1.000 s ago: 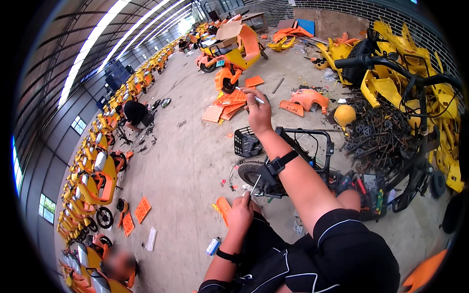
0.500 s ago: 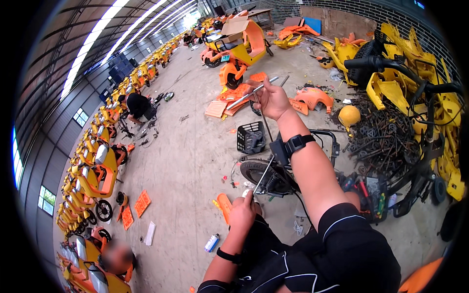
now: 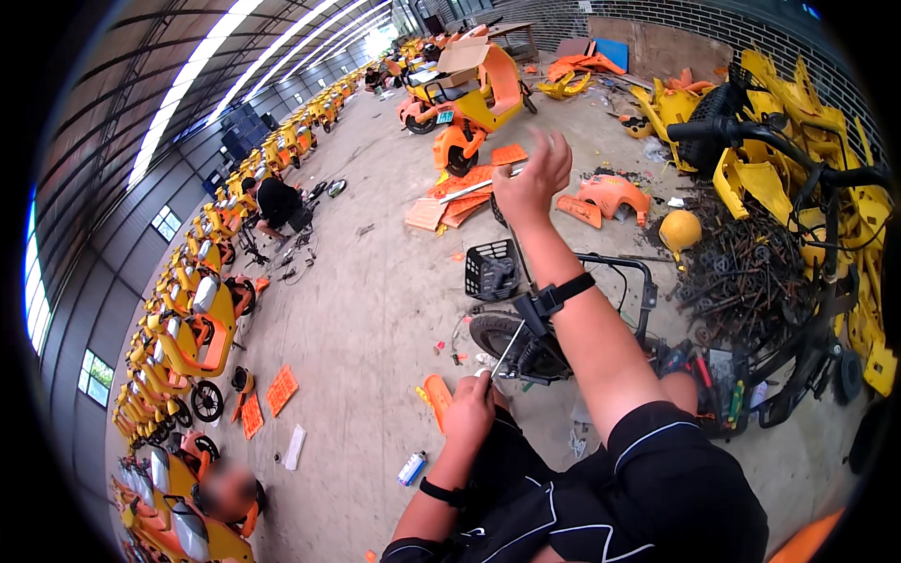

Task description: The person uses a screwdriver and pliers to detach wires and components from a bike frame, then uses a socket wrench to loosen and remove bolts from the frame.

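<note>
My right hand (image 3: 535, 178) is raised with its fingers spread, slightly blurred. Behind and beside its palm shows a silver metal bar (image 3: 469, 188); whether the hand touches it is hard to tell. Lower down, my left hand (image 3: 467, 413) is closed around the end of a thin silver rod (image 3: 509, 347). That rod slants up toward a stripped black vehicle frame (image 3: 615, 261). Under my right forearm is its black-tyred wheel (image 3: 497, 333) with a spring shock absorber. My forearm and the black box on my wrist strap (image 3: 563, 291) hide part of the frame.
A black basket (image 3: 492, 267) lies beyond the wheel. Orange panels (image 3: 460, 202), a heap of dark metal parts (image 3: 741, 272) and yellow body panels (image 3: 779, 178) lie around. A tool tray (image 3: 723, 394) is at right, a spray can (image 3: 411, 468) at lower left. Scooters (image 3: 202, 328) line the left.
My right hand's fingers have opened from their grip on the silver bar, and the hand has risen slightly. My left hand keeps hold of the thin rod. The view has shifted a little.
</note>
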Demonstrator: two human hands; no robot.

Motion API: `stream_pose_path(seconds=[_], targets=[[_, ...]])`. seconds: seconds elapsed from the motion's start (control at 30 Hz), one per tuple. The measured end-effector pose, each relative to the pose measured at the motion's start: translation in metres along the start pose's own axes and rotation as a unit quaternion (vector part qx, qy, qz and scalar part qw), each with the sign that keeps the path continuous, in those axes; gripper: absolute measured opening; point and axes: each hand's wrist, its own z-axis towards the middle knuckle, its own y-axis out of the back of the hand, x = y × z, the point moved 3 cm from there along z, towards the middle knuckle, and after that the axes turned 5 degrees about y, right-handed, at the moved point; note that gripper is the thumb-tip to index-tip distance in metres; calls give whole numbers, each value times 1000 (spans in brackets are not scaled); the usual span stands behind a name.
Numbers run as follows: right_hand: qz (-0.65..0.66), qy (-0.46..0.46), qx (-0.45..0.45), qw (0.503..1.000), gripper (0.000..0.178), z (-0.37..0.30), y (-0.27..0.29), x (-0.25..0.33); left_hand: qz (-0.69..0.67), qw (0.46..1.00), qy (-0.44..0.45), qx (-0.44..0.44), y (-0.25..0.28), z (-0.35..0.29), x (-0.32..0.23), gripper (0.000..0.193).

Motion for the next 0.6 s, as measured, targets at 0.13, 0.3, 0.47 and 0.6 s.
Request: stream_pose_path(seconds=[0.13, 0.3, 0.47, 0.6], targets=[[10, 204, 231, 951, 44, 11, -11, -29, 27, 999, 9, 25, -3, 3, -2, 31], [8, 270, 246, 931, 25, 4, -4, -19, 25, 999, 21, 26, 2, 3, -2, 32], [76, 220, 129, 964, 24, 2, 12, -9, 11, 999, 29, 33, 1, 6, -6, 29], [144, 208, 77, 964, 27, -3, 12, -3, 25, 998, 34, 54, 3, 9, -10, 28]])
